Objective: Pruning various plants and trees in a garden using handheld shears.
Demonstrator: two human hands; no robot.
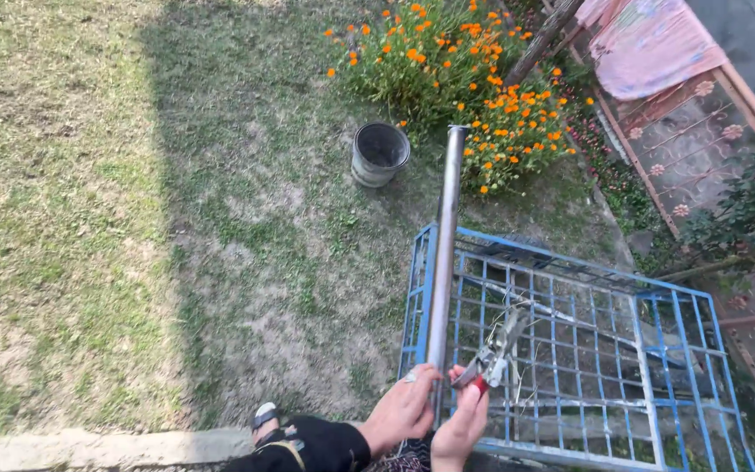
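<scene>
a patchy lawn (89, 218) is seen at the left, with a grey metal bucket (379, 153) standing upright near orange flowers (465, 79). the left hand (404, 409) is closed around the lower end of a long metal pipe (444, 253), which is laid along the left edge of a blue wire-mesh frame (570, 350). just beside it, the fingers of the right hand (463, 426) are clamped on red-handled pliers (489, 360), whose tip is set among thin wire at the mesh. the pipe is best kept pressed against the frame while the wire is gripped close and twisted evenly.
</scene>
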